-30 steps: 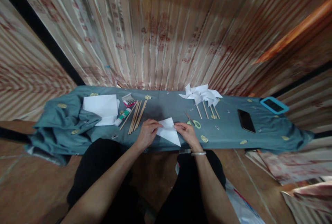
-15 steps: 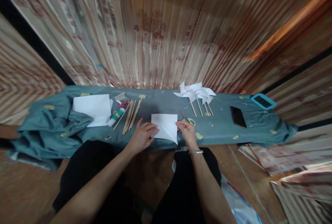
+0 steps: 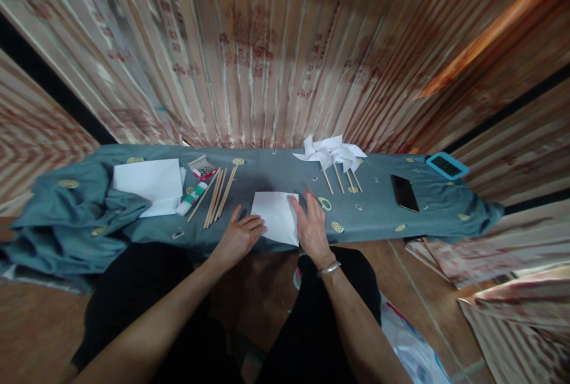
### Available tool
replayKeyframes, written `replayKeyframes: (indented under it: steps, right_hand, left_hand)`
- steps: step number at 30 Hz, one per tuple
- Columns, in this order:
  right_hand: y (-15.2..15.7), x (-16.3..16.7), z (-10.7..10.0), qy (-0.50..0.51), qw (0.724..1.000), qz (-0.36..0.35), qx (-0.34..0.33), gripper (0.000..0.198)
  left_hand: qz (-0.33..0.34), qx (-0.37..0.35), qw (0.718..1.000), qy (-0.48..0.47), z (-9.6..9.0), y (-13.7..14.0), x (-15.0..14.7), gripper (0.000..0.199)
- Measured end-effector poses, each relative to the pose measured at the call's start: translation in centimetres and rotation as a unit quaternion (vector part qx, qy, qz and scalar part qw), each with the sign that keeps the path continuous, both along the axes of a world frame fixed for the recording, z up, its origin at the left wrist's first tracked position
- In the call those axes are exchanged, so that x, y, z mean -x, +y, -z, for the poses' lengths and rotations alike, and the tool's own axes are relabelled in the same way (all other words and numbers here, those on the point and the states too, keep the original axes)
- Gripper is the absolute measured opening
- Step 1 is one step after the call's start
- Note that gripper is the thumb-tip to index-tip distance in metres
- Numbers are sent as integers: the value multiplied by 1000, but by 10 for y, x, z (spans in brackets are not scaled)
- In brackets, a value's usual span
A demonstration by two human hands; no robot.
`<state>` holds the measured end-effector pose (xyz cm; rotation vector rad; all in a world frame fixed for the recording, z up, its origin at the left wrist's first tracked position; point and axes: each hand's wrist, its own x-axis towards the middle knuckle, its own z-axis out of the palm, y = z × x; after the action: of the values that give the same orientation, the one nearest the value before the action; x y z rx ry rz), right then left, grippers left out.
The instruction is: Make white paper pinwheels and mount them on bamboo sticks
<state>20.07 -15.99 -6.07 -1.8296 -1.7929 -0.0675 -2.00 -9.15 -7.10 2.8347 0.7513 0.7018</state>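
A square sheet of white paper (image 3: 275,213) with faint creases lies near the front edge of the cloth-covered surface. My left hand (image 3: 239,238) rests at its lower left, fingertips touching the edge and fingers loosely stretched. On the right side, my right hand (image 3: 314,232) is open, thumb on the paper near the upper right corner and fingers pointing away from me. Scissors with light green handles (image 3: 325,203) lie just beyond the right hand, partly hidden by it. Several wooden sticks (image 3: 220,197) lie left of the paper.
Paper pinwheels on sticks (image 3: 332,152) lie at the back. A stack of white paper (image 3: 151,185), a glue stick (image 3: 192,199) and a small open box of pins (image 3: 203,169) are at left. A black phone (image 3: 405,193) and a blue-framed device (image 3: 446,166) lie at right.
My right hand has gone from pinching the paper's right edge to lying over that side with fingers stretched. My left hand stays at the left edge. The view has shifted slightly.
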Motion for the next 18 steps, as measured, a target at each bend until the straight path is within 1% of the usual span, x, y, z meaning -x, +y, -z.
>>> replayKeyframes:
  steps: [2,4,9,15,18]
  right_hand:
    - [-4,2,0,-87,995,-44,19,58]
    - [-7,3,2,-118,989,-76,37,56]
    - [-15,2,4,-124,983,-116,62,51]
    - [-22,4,-2,-121,980,-151,53,50]
    - [-24,4,-3,-113,978,-167,48,45]
  left_hand:
    - [0,8,1000,7,0,0,4,25]
    - [-1,15,1000,14,0,0,8,25]
    - [-15,20,1000,18,4,0,16,26]
    - [-19,41,999,27,2,-4,21,28]
    - [-7,36,999,31,0,-5,22,27]
